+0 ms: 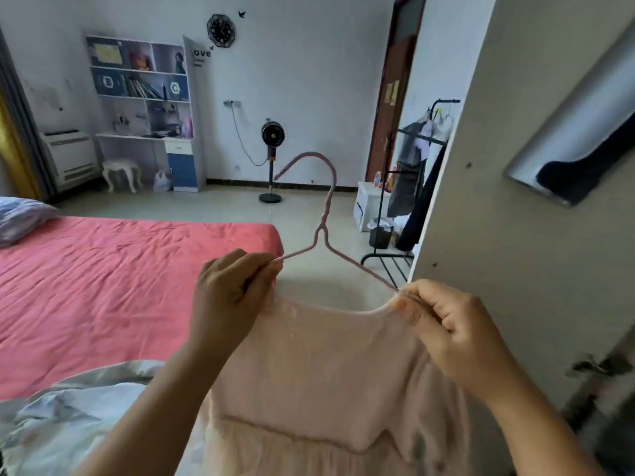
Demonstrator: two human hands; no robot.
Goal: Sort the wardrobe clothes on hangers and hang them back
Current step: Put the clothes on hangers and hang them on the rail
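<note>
Pale pink, soft gathered fabric fills the lower centre: a dress point(330, 383) held up by both shoulders. Left hand point(230, 297) and right hand point(453, 334) each pinch a shoulder against an arm of the thin pink wire hanger point(324, 218), likely to seat the neckline evenly. Beyond, at left, lies a rumpled red bed point(113, 280); at right stands the pale wardrobe door point(515, 235).
</note>
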